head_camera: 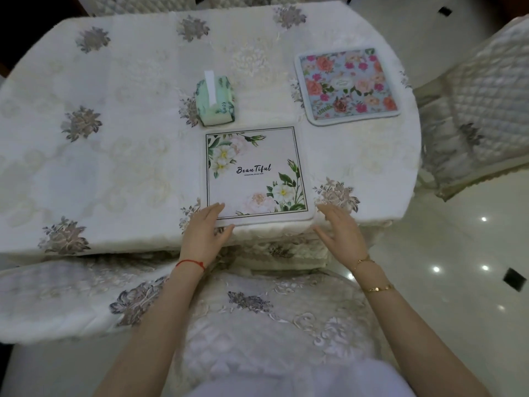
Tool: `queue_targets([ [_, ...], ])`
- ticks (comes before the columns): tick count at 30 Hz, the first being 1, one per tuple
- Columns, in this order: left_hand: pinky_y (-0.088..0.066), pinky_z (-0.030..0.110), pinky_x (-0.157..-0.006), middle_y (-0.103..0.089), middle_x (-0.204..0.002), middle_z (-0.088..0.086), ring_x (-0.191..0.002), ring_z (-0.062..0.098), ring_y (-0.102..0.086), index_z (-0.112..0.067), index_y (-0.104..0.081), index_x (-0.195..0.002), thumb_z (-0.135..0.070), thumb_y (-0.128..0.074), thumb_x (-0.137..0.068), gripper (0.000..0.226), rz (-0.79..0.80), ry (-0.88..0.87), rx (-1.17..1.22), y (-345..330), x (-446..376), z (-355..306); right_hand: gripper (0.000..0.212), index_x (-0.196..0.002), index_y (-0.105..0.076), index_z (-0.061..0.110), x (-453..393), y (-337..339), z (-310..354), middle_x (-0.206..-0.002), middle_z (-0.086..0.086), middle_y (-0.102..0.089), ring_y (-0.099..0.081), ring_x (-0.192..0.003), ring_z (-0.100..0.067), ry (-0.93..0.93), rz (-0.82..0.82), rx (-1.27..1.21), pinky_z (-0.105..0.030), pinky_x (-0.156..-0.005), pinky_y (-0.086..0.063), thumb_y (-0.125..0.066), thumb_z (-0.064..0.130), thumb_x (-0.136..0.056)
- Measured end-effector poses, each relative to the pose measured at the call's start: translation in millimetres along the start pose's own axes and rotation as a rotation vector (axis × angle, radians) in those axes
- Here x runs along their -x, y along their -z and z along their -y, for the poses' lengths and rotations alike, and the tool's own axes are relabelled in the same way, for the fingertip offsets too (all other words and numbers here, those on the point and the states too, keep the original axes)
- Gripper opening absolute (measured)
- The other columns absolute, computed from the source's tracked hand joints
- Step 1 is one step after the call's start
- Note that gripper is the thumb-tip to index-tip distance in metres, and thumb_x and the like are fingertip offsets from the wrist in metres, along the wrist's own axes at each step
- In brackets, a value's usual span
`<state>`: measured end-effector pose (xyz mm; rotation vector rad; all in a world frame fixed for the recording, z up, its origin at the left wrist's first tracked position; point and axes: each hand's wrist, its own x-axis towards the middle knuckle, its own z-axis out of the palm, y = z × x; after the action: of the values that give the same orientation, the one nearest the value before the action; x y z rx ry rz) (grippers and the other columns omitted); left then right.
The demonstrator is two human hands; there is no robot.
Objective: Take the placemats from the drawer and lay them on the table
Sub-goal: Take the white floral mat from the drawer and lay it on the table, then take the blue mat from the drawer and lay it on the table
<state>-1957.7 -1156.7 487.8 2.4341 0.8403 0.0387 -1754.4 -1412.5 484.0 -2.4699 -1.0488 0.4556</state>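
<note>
Seen from above: a tabletop (120,156) draped in a white cloth patterned with grey flowers. Toward the middle, a pale green tissue pack (215,100), with a white strip along its top. Just in front of it, lying flat at the near edge, a white placemat (255,176) printed with white flowers, green leaves and the word "Beautiful" inside a thin dark border. At its near left corner, the left hand (203,235), fingers loosely spread and resting on the corner, thumb at the mat's front edge; pinching or merely touching, impossible to tell. On that wrist, a red string bracelet (191,263). Off the mat's near right corner, the right hand (340,231), open, fingers apart, holding nothing, just beside the mat and not touching it. Two thin gold bracelets (377,288) on that arm. Farther back and to the right, a second placemat (347,85), blue with pink and orange roses, flat near the far right rim. Beyond the rim, a quilted chair (481,110) on the glossy floor (446,253).
</note>
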Motion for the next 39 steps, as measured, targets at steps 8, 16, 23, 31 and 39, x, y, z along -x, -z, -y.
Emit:
queue_targets([
  [8, -0.040, 0.030, -0.103, -0.060, -0.130, 0.001, -0.120, 0.018, -0.054, -0.018, -0.055, -0.131, -0.030, -0.061, -0.091, 0.043, -0.008, -0.201, -0.035, 2, 38, -74, 0.041, -0.128, -0.057, 0.010, 78, 53, -16, -0.125, -0.007, -0.062, -0.054, -0.119, -0.024, -0.068, -0.152, -0.028, -0.037, -0.103, -0.043, -0.060, 0.031, -0.093],
  [16, -0.047, 0.034, -0.094, -0.065, -0.118, 0.005, -0.111, 0.022, -0.059, -0.014, -0.059, -0.126, -0.029, -0.061, -0.091, 0.037, 0.015, -0.332, -0.082, -29, 75, -166, 0.037, -0.124, -0.060, 0.007, 184, 90, -84, -0.119, -0.009, -0.064, -0.057, -0.111, -0.026, -0.177, -0.288, -0.048, -0.038, -0.105, -0.042, -0.065, 0.021, -0.091],
  [23, -0.048, 0.028, -0.071, -0.068, -0.101, 0.005, -0.088, 0.023, -0.063, -0.013, -0.063, -0.119, -0.025, -0.064, -0.090, 0.032, 0.040, -0.427, -0.079, -94, 107, -289, 0.039, -0.126, -0.060, 0.009, 277, 142, -178, -0.118, -0.008, -0.064, -0.056, -0.112, -0.024, -0.282, -0.347, -0.053, -0.033, -0.100, -0.043, -0.064, 0.025, -0.091],
  [31, -0.052, 0.033, -0.077, -0.067, -0.099, 0.001, -0.088, 0.019, -0.062, -0.016, -0.063, -0.118, -0.028, -0.061, -0.091, 0.030, 0.106, -0.480, -0.028, -174, 128, -417, 0.037, -0.125, -0.061, 0.009, 367, 204, -282, -0.119, -0.007, -0.064, -0.056, -0.114, -0.024, -0.440, -0.440, -0.043, -0.029, -0.101, -0.041, -0.066, 0.021, -0.091],
  [39, -0.041, 0.021, -0.086, -0.068, -0.108, 0.001, -0.100, 0.018, -0.062, -0.015, -0.065, -0.118, -0.025, -0.062, -0.091, 0.029, 0.150, -0.590, -0.061, -216, 105, -506, 0.037, -0.126, -0.061, 0.009, 383, 233, -345, -0.120, -0.006, -0.065, -0.056, -0.113, -0.021, -0.558, -0.497, -0.073, -0.021, -0.099, -0.037, -0.065, 0.022, -0.091],
])
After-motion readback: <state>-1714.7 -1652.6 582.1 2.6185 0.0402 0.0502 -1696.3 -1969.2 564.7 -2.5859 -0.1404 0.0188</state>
